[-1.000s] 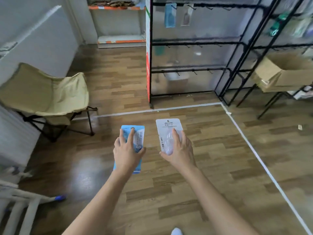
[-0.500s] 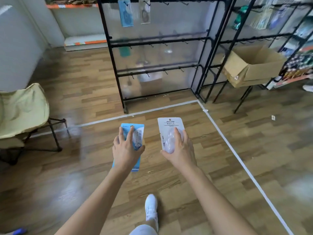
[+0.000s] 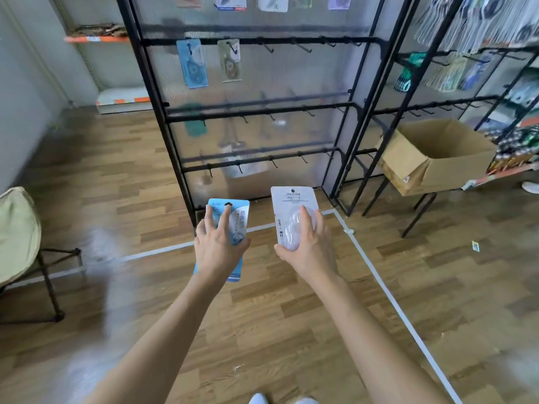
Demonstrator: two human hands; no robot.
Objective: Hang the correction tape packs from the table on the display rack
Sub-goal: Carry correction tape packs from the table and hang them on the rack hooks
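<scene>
My left hand (image 3: 218, 246) grips a blue correction tape pack (image 3: 240, 218), thumb under its right edge and fingers spread over its front. A white correction tape pack (image 3: 291, 199) with a clear blister is held upright in my right hand (image 3: 309, 246). Ahead stands the black display rack (image 3: 256, 107) with rows of hooks. On its upper bar hang a blue pack (image 3: 192, 64) and a grey-green pack (image 3: 230, 59), with hooks free to their right. More packs hang along the top edge of the view. The table is out of sight.
A second rack (image 3: 466, 68) full of hanging goods stands to the right, with an open cardboard box (image 3: 434, 158) on a stand beneath it. A folding fabric chair (image 3: 17, 237) sits at the left. White tape lines (image 3: 388, 295) mark the wooden floor.
The view has swung right and up and come closer to the rack, which now fills the upper frame. Both hands keep the same hold on their packs.
</scene>
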